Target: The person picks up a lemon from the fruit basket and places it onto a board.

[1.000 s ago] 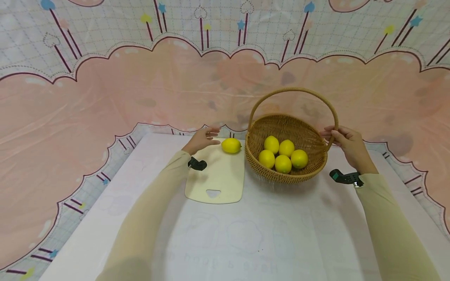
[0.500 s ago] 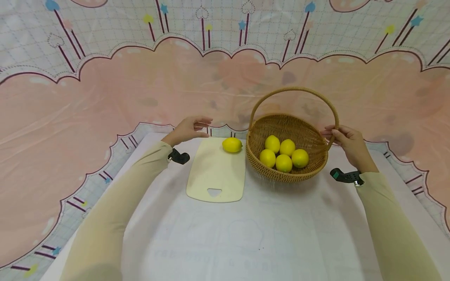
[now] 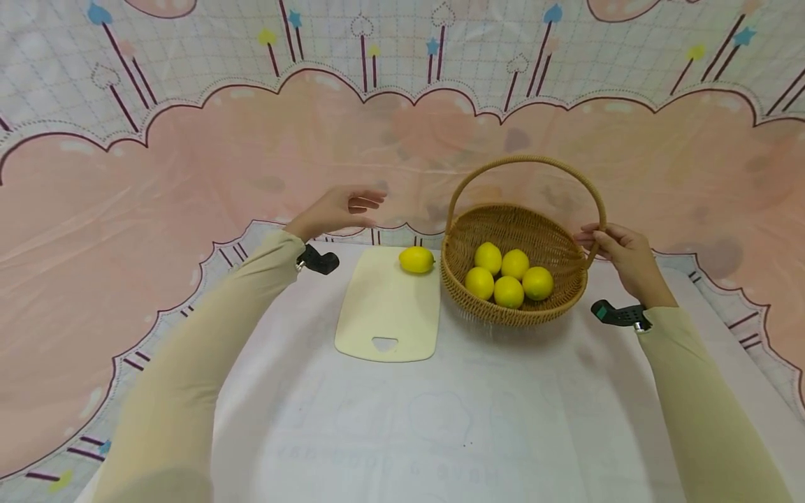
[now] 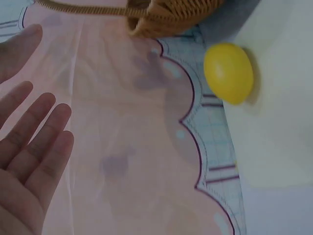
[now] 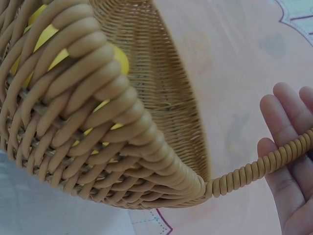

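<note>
My left hand (image 3: 342, 209) is raised beyond the back edge of the table, fingers apart and holding nothing. Below and to its right, a yellow lemon (image 3: 416, 260) lies on the upper right corner of a cream cutting board (image 3: 383, 314). The left wrist view shows that lemon (image 4: 229, 73) well away from the fingertips (image 4: 62, 111). My right hand (image 3: 622, 255) holds the right side of the wicker basket's handle (image 3: 525, 159), thumb in front and fingers behind. The wicker basket (image 3: 516, 318) leans toward me, with several lemons (image 3: 508, 292) gathered low inside it.
A white-covered table (image 3: 402, 419) lies under everything. Behind it hangs a pink and white patterned cloth (image 3: 283, 154), which also shows along the table's sides. The basket stands close to the board's right edge.
My left hand has moved left and then up, away from the lemon on the board. The right hand, basket and lemons stay where they were.
</note>
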Demonstrator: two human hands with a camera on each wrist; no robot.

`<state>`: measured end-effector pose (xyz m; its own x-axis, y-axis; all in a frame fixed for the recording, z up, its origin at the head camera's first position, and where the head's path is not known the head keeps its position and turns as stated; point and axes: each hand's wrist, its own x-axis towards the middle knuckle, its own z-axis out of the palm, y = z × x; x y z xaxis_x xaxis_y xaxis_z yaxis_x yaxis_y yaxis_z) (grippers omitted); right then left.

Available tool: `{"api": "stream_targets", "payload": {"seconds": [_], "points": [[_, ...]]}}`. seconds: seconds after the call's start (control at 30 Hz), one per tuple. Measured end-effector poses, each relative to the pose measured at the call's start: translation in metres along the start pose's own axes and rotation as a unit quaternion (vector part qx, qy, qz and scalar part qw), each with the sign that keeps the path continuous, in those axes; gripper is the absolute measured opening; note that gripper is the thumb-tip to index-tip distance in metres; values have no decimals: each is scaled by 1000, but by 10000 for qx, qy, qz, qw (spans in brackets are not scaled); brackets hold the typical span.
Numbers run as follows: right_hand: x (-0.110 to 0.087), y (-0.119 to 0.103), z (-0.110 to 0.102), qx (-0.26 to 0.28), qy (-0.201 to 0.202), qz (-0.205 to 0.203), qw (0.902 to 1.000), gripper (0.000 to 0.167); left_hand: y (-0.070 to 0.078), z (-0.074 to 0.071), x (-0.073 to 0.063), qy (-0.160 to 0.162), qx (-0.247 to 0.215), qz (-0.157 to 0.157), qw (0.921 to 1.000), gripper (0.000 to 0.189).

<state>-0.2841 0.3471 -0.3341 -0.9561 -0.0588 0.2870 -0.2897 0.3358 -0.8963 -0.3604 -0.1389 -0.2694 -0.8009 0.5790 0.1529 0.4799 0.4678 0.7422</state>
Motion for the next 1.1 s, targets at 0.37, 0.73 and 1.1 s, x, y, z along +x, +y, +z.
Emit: {"api": "stream_targets", "payload": {"seconds": [0.37,0.73,1.1], "points": [[0,0,2,313,-3,-83,9995,27,29,56,49,-762,-9,423,9962,53],[1,3,0,-273,8,46,9996,34,54,114,99,-1634,215,512,9850,53],[0,0,0,-133,27,54,9999,31,60,153,140,-1718,745,262,9820,53]]}}
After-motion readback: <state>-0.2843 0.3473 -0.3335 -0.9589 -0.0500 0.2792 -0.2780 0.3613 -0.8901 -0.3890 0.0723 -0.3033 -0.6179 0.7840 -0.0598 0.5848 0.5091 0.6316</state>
